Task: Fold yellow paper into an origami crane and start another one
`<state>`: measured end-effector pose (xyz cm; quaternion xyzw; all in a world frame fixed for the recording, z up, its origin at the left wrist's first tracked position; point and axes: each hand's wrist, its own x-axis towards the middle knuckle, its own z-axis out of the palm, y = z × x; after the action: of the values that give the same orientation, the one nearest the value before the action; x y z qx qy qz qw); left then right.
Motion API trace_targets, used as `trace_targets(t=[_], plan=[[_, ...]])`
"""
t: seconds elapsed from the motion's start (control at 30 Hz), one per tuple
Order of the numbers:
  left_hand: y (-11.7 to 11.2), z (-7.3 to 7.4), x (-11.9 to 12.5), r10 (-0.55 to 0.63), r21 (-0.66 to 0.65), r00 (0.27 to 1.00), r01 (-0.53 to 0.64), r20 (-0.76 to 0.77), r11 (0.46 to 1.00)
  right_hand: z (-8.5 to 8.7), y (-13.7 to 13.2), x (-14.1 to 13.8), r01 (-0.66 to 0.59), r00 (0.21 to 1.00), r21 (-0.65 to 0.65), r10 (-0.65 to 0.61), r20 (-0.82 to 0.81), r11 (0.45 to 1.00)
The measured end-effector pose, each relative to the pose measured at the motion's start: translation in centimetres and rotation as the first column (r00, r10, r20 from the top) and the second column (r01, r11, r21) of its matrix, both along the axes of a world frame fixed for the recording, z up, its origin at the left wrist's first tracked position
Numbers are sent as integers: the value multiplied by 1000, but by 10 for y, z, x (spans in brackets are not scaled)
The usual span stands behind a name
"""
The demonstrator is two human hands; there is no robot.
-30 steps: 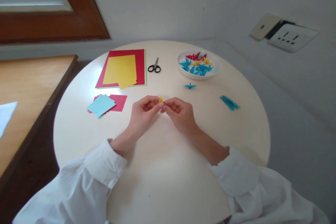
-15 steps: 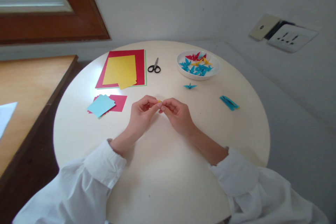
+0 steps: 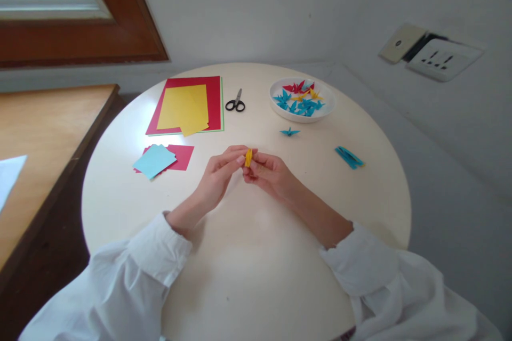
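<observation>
Above the middle of the desk [image 3: 256, 256], left hand [image 3: 218, 175] and right hand [image 3: 271, 175] pinch 1 yellow fold [image 3: 248, 157] in closed fingers; a hard squeeze may crush its creases, a slack grip may drop it.

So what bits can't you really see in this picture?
All in the head view:
- yellow paper piece: mostly covered by the fingertips of the left hand and right hand; shape unclear.
- paper shapes in the white dish: too small and piled to count.
- blue folded thing: too small to identify.
- pale sheet: cut off by the left edge.
</observation>
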<state>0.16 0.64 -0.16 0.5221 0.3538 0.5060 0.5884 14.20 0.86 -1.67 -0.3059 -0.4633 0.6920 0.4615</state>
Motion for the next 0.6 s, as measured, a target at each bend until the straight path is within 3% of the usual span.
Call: trace_targets(t=[0.1,0.37,0.47,0.6], plan=[[1,-2,-2,-99,-48,994,101,52,994,4,-2,0,-65,997,-40,64,-35,997],[3,-7,-3,-69,-76,994,76,82,994,5,-2,-1,-91,993,-152,77,-92,984],[3,-4,-2,-52,-74,994,59,94,995,2,1,1,48,998,-112,-52,-37,993],[3,-2,-1,-8,-122,997,17,78,992,4,4,7,282,957,82,-287,51,956]])
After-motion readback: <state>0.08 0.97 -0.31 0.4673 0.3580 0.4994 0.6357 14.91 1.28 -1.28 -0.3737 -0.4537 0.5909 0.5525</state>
